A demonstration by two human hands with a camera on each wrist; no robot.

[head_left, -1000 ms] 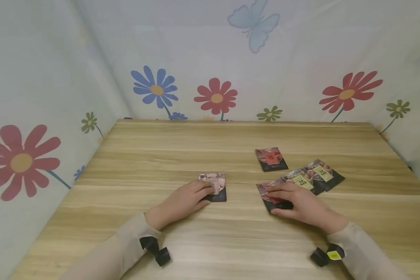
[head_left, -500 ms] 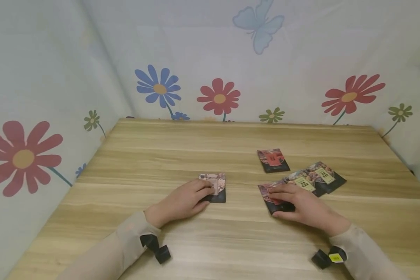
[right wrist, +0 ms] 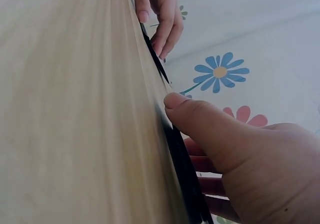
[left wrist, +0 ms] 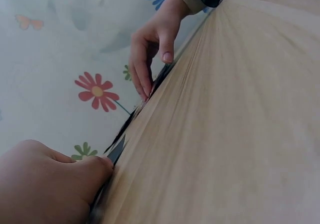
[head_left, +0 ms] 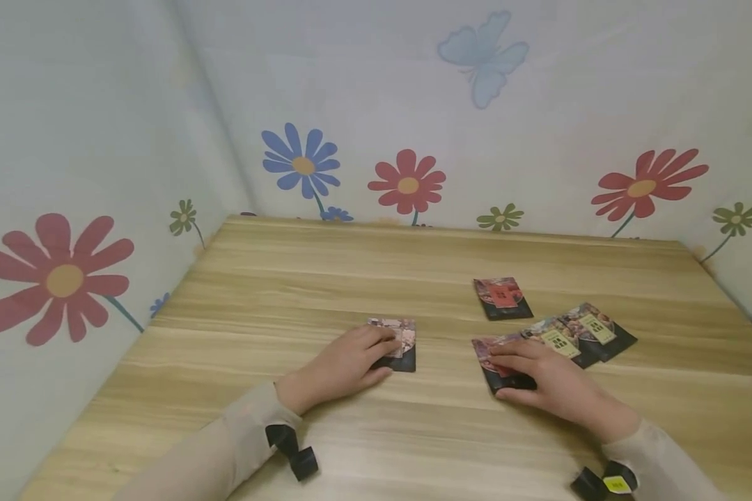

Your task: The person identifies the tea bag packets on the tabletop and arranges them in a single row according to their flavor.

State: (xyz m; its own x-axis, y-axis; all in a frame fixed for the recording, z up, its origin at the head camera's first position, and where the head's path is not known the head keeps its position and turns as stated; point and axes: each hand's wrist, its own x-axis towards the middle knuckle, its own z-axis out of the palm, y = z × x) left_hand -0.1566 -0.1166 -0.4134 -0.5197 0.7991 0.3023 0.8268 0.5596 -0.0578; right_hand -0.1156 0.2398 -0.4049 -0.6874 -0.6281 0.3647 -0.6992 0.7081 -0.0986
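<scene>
In the head view my left hand (head_left: 345,362) rests on a flat packet (head_left: 407,360) with a dark lower end, a food picture and a pale label. Its fingers cover part of the label, and the thumb lies along the near edge. To the right, my right hand (head_left: 551,379) lies over another packet (head_left: 484,350), fingers across its reddish label and thumb at the near corner. Both wrist views show thumbs (left wrist: 102,164) beside the dark packet edge (right wrist: 176,149), low against the table. Behind the right hand, two packets with yellow labels (head_left: 562,343) overlap in a slanting row.
A packet with a red label (head_left: 503,298) lies apart behind the row. The wooden table (head_left: 326,271) backs onto a curtain (head_left: 363,83) printed with flowers and a butterfly. Black wrist devices (head_left: 294,452) sit on both sleeves.
The head view has turned slightly, so the whole scene sits further right and lower. Both hands stay on the same packets, and the packets keep their layout.
</scene>
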